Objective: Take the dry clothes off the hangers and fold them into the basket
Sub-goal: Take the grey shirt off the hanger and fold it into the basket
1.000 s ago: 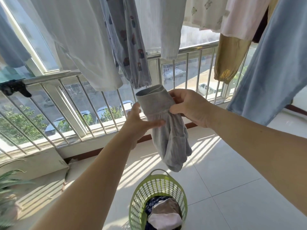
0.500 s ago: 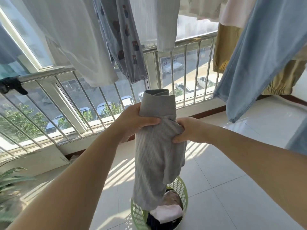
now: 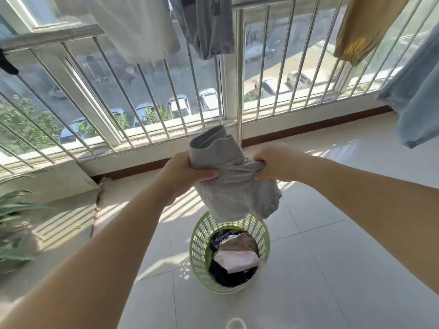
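A grey garment (image 3: 234, 184), folded into a thick bundle, is held in the air directly above the green basket (image 3: 198, 243). Its left edge is gripped by the left hand (image 3: 184, 173), thumb across the front. Its right edge is pinched by the curled fingers of the right hand (image 3: 273, 162). The garment's lower end hangs just over the basket's far rim and hides part of it. Folded clothes (image 3: 235, 256), dark, tan and pale pink, are seen lying inside the basket, which stands on the tiled floor (image 3: 332, 269). Beyond the basket a metal railing (image 3: 147, 96) is seen. Above the basket, hanging laundry remains: a white piece (image 3: 142, 27), a grey piece (image 3: 209, 27), a mustard piece (image 3: 361, 29) and a light-blue piece (image 3: 418, 91). Left of the basket a plant (image 3: 14, 222) is seen.
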A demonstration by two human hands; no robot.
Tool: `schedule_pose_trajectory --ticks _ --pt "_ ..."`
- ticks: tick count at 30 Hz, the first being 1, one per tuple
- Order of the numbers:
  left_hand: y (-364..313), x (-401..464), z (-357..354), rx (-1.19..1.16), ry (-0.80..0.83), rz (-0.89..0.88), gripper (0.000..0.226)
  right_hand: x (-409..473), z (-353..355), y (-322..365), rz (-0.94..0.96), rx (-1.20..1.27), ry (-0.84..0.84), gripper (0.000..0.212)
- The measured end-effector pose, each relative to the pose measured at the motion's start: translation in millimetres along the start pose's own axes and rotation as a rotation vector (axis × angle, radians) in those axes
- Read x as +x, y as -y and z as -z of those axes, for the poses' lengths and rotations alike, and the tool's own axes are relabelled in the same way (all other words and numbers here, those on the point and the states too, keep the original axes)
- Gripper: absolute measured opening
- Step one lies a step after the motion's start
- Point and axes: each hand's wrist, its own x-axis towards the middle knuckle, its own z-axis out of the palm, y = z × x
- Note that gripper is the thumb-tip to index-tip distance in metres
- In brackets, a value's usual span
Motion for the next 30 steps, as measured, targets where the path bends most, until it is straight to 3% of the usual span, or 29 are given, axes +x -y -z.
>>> schedule_pose_trajectory --ticks 6,10,15,17,23,30 --pt "81 27 -15 -0.056 0.068 0.122 0.046 32 -76 -11 -0.036 0.046 0.159 0.024" --pt "142 48 -34 -0.079 0.086 0.179 0.046 57 -137 -27 -0.096 0.103 0.241 0.032" --pt "219 77 -59 -0.087 0.092 0.225 0.04 100 -223 -51 -0.154 0.174 0.309 0.022" --pt "251 95 -67 -0.072 0.051 0.257 0.035 122 -260 -61 -0.174 0.207 0.293 0.027" --pt "318 138 -79 -0.024 -0.094 0.24 0.034 176 -341 -76 -0.193 0.299 0.098 0.009" --pt "418 142 -91 0.197 0.005 0.292 0.023 204 -443 -72 -0.079 0.215 0.084 0.013"
